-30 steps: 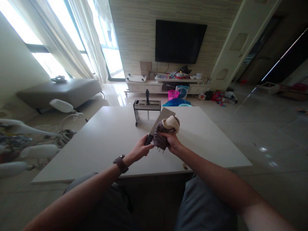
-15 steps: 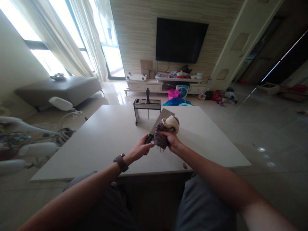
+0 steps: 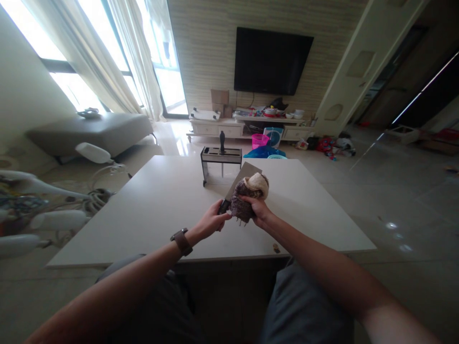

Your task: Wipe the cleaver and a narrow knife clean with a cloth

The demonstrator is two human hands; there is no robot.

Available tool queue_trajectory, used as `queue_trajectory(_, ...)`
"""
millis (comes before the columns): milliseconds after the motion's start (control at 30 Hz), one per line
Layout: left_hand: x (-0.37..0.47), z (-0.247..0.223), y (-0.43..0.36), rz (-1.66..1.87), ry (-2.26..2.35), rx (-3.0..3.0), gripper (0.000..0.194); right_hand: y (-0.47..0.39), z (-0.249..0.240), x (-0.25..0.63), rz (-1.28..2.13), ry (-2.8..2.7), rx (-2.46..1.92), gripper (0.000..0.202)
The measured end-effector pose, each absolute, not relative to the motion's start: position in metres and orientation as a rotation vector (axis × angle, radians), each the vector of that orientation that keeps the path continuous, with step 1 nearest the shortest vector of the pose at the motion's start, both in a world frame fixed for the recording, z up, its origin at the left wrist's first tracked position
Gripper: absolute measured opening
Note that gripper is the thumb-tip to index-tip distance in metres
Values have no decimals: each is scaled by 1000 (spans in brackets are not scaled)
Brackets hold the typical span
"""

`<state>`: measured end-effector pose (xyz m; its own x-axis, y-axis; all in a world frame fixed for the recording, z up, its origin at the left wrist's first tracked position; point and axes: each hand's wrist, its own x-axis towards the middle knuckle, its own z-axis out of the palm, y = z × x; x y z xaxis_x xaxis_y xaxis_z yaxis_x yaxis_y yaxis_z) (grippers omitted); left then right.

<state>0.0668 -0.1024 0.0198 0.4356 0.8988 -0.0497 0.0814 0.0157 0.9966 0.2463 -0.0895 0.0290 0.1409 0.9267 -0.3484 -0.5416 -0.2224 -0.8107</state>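
My left hand (image 3: pixel 212 219) is closed round the black handle of a cleaver (image 3: pixel 244 174), whose broad blade points up and away to the right. Bunched in my right hand (image 3: pixel 258 210) is a brown and cream cloth (image 3: pixel 244 203) with a frayed lower edge. The cloth lies against the blade's right side and hides part of it. Both hands are above the white table (image 3: pixel 161 205). Beyond them stands a knife rack (image 3: pixel 221 154), with one black-handled knife (image 3: pixel 222 141) upright in its slots.
A small brownish object (image 3: pixel 276 248) lies near the table's front edge. Behind the table are a pink basket (image 3: pixel 259 140) and a blue plastic bag (image 3: pixel 261 152) on the floor. White lamp shades (image 3: pixel 93 152) of a fixture stand close to the table's left side.
The view has shifted very slightly. Both hands keep their hold on the cleaver and the cloth, with hardly any visible movement between them.
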Motion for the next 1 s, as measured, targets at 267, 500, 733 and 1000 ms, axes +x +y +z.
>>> queue_trajectory(267, 66, 20, -104, 818, 927, 1414, 31, -90, 27, 248, 1469, -505, -1086, 23)
queue_trajectory(500, 67, 16, -101, 816, 917, 1413, 29, -88, 25, 248, 1434, -488, -1121, 24)
queue_trajectory(733, 66, 18, -102, 811, 922, 1409, 30, -89, 27, 249, 1456, -505, -1113, 28)
queue_trajectory(1000, 68, 21, -104, 794, 926, 1405, 29, -89, 28, 249, 1467, -502, -1126, 23)
